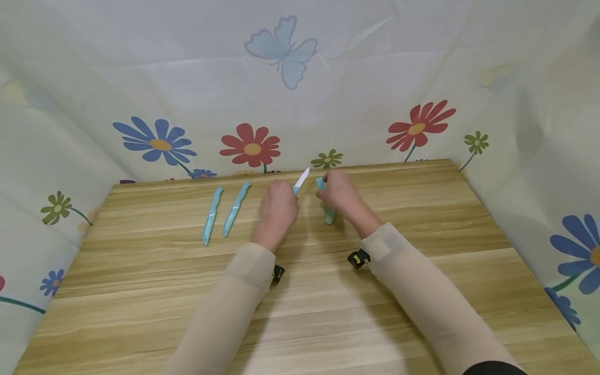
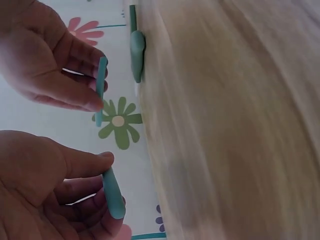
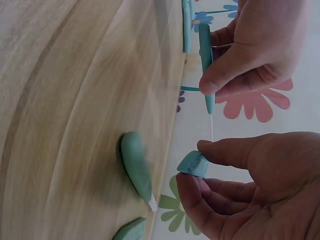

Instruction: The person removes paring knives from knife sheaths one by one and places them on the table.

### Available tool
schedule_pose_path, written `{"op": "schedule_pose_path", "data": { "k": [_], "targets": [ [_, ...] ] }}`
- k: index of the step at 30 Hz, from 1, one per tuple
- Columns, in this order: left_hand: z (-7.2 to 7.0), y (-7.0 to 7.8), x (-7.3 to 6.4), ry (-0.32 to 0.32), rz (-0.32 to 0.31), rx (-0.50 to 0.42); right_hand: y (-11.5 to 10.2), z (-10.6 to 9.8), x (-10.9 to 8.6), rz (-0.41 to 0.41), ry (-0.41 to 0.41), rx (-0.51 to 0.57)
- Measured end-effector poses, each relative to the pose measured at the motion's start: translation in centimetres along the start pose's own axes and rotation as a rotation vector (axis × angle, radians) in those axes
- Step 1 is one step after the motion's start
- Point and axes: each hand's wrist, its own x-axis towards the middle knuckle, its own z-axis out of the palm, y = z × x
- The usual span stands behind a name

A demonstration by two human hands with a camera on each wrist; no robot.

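My left hand (image 1: 278,205) grips a small knife (image 1: 302,179) by its turquoise handle, its bare white blade pointing up and to the right. My right hand (image 1: 341,192) pinches a turquoise blade sheath (image 3: 194,164) between thumb and fingers. In the right wrist view, the blade's thin edge runs from the handle down to the sheath, its tip overlapping the sheath and fingers. On the table below the right hand lies a green-handled knife (image 3: 135,162) with a short bit of pale blade showing. A green piece (image 3: 131,230), cut off by the frame, lies beyond its blade.
Two turquoise knives in their sheaths, one (image 1: 213,216) and another (image 1: 237,209), lie side by side left of my left hand. The wooden table (image 1: 300,312) ends at a flower-printed cloth (image 1: 356,104) that rises behind it and on both sides.
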Motion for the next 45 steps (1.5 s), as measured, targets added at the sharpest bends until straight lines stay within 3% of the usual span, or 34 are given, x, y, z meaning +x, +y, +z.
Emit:
{"op": "schedule_pose_path", "data": {
  "k": [11, 15, 26, 34, 45],
  "targets": [
    [1.5, 0.6, 0.7, -0.036, -0.065, -0.032, -1.1, 1.6, 1.0, 0.042, -0.008, -0.054],
    [1.8, 0.8, 0.7, -0.029, -0.061, -0.039, -1.5, 1.9, 1.1, 0.062, -0.030, -0.038],
    [2.3, 0.6, 0.9, -0.062, -0.059, -0.043, -1.6, 2.9, 1.7, 0.030, -0.026, -0.136],
    [2.3, 0.4, 1.0, -0.078, -0.045, -0.051, -1.4, 3.4, 1.6, -0.040, 0.026, -0.227],
    [2.4, 0.5, 1.2, -0.076, -0.044, -0.036, -1.6, 3.4, 1.6, -0.015, -0.023, -0.220]
  ]
}}
